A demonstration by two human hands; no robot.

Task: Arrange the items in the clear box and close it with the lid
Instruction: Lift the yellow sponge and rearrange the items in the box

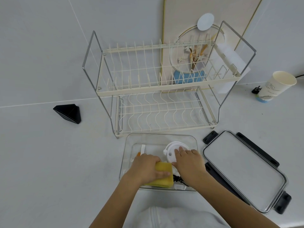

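Box: rectangular clear plastic box (128,145) on the counter, just before the dish rack (158,89).
Left hand (144,168): fingers curled on the yellow sponge (162,176), seemingly pressing it into the near corner.
Right hand (189,163): fingers nearly flat, steadying the round white lid-like piece (171,152).
Room: far-left floor looks free.
Lid: black-latched clear lid (243,168), just right, unobstructed.

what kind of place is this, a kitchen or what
Most likely a kitchen counter, or a mock-up of one: a two-tier dish rack stands on a white worktop, a yellow sponge is going into the clear box, and a paper cup sits nearby.
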